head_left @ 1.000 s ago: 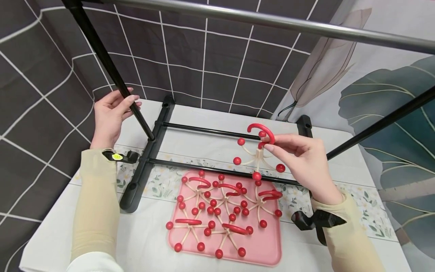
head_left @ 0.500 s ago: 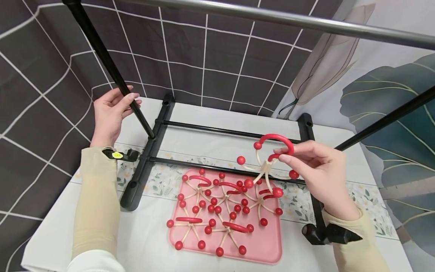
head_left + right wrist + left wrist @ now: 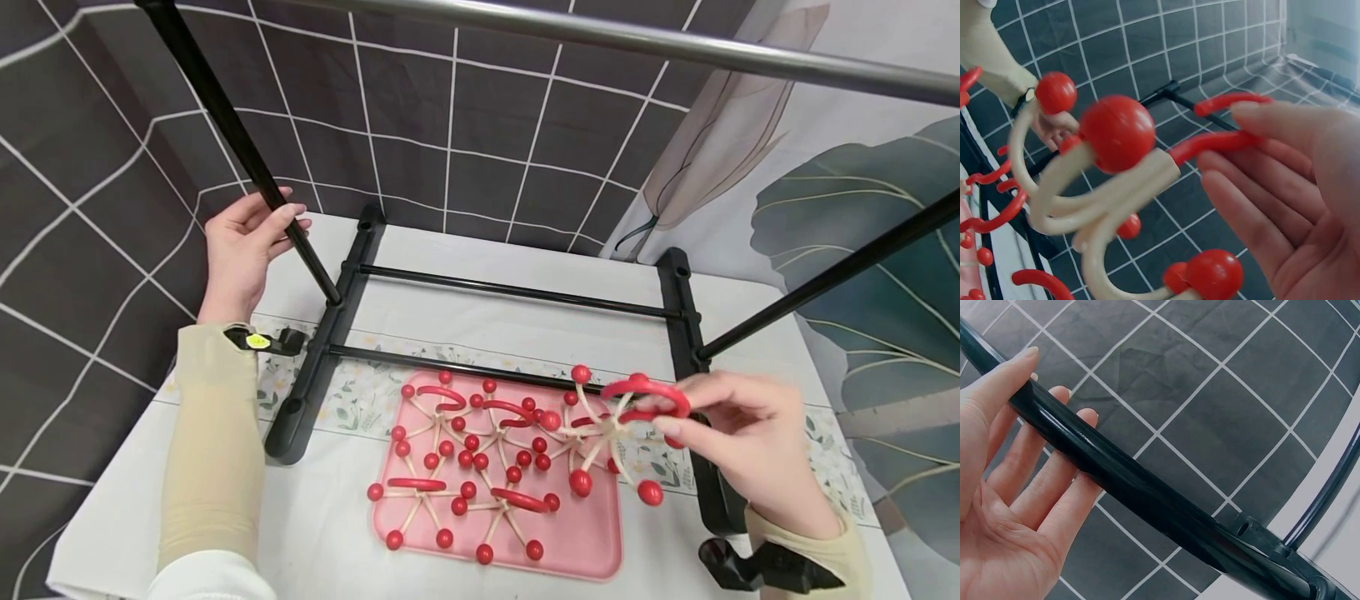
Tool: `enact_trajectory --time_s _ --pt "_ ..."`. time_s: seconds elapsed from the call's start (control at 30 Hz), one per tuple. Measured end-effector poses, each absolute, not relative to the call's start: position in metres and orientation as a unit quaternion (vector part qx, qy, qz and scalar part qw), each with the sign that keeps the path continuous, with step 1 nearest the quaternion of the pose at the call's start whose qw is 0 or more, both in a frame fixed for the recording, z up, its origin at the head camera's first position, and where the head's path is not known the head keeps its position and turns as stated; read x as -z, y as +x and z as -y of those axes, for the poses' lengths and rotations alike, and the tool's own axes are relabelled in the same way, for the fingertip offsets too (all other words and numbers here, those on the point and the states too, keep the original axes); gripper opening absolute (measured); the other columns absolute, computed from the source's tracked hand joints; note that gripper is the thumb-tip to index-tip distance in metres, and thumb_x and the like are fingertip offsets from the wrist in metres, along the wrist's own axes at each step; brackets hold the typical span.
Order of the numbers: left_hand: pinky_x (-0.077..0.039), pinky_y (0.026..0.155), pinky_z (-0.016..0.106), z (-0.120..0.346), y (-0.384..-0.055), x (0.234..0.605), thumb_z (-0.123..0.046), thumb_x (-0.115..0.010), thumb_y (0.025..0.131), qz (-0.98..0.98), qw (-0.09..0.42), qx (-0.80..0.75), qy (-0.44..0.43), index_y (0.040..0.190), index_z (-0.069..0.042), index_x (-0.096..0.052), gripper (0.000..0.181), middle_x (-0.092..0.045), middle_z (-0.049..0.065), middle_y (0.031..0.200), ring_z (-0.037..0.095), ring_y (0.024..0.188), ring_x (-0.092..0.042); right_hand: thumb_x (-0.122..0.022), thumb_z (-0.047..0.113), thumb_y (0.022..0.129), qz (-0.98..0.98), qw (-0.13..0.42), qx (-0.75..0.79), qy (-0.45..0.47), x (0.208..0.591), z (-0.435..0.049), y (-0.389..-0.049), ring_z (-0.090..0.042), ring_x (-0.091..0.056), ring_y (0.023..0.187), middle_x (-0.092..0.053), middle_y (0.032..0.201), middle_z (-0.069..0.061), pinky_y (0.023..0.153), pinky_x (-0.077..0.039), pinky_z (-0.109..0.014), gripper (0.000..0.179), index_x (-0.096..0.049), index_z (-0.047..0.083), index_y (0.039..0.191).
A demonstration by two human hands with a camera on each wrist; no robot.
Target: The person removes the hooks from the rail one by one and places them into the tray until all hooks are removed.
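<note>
My right hand (image 3: pixel 757 442) pinches a hanger (image 3: pixel 613 427) by its red open-ring hook, over the right back corner of a pink tray (image 3: pixel 581 546). Cream arms tipped with red balls spread from the hanger's stem, which tilts toward the camera. In the right wrist view thumb and fingers meet on the red hook (image 3: pixel 1213 144). Several like hangers, one with its hook (image 3: pixel 519 502) at the front, lie in the tray. At the left, my left hand (image 3: pixel 242 254) holds a slanting black pole (image 3: pixel 1135 481), thumb across the front and fingers behind.
The pole belongs to a rack with a metal top bar (image 3: pixel 525 29), black feet (image 3: pixel 296 408) and two low crossbars (image 3: pixel 510 289) behind the tray. It stands on a white-covered table (image 3: pixel 315 525). Grey gridded cloth (image 3: pixel 495 117) hangs behind, with a patterned curtain (image 3: pixel 885 225) at right.
My right hand has carried the hanger right and down toward the front, from above the crossbars to the tray's right back corner, and the hanger has tipped over. My left hand stays on the pole.
</note>
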State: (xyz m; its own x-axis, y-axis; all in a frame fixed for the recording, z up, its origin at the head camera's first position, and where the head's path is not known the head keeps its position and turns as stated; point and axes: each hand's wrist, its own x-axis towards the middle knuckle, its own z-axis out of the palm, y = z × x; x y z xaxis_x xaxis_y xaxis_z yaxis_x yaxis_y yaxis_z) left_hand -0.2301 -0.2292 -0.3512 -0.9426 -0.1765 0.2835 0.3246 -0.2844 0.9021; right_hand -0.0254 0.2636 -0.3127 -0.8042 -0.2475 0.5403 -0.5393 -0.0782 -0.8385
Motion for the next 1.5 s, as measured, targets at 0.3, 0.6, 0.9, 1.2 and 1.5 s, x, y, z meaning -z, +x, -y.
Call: enact_trajectory --time_s 0.3,0.6,0.9,1.2,1.5 --pt "-0.06 0.079 0.029 0.23 -0.23 0.351 0.002 -0.079 0.087 0.576 0.16 0.799 -0.066 0.117 0.006 -0.071 0.031 -0.074 0.015 0.099 0.022 0.081 -0.075 -0.075 -0.028 0.073 0.644 -0.007 -0.658 0.39 0.329 -0.271 -0.014 -0.026 -0.072 0.087 -0.074 0.093 -0.02 0.082 -0.059 -0.028 0.032 -0.073 -0.006 0.095" --pt "-0.06 0.079 0.029 0.23 -0.231 0.35 0.001 -0.079 0.087 0.579 0.157 0.798 -0.063 0.118 0.006 -0.071 0.032 -0.074 0.015 0.099 0.022 0.081 -0.075 -0.073 -0.029 0.074 0.66 -0.072 -0.655 0.361 0.373 -0.282 -0.012 -0.028 -0.071 0.083 -0.074 0.091 -0.018 0.064 -0.06 -0.028 0.034 -0.072 -0.001 0.093" --pt "-0.06 0.079 0.029 0.23 -0.231 0.351 0.001 -0.079 0.087 0.581 0.155 0.796 -0.06 0.121 0.008 -0.069 0.036 -0.074 0.015 0.1 0.022 0.082 -0.075 -0.068 -0.032 0.076 0.66 -0.116 -0.675 0.309 0.4 -0.287 -0.009 -0.025 -0.073 0.08 -0.073 0.09 -0.019 0.064 -0.061 -0.031 0.036 -0.072 0.0 0.092" --pt "-0.06 0.079 0.029 0.229 -0.231 0.352 0.001 -0.079 0.087 0.574 0.155 0.801 -0.063 0.121 0.01 -0.067 0.037 -0.074 0.015 0.099 0.022 0.081 -0.075 -0.069 -0.029 0.078 0.661 -0.146 -0.676 0.29 0.415 -0.283 -0.009 -0.013 -0.068 0.07 -0.072 0.092 -0.02 0.043 -0.051 -0.029 0.033 -0.071 0.001 0.091" --pt "-0.06 0.079 0.029 0.228 -0.231 0.352 0.001 -0.08 0.087 0.575 0.154 0.801 -0.059 0.12 0.009 -0.069 0.036 -0.074 0.015 0.099 0.023 0.081 -0.075 -0.073 -0.021 0.08 0.688 -0.179 -0.656 0.254 0.418 -0.282 -0.006 -0.014 -0.071 0.074 -0.073 0.09 -0.018 0.053 -0.057 -0.026 0.026 -0.07 0.004 0.087"
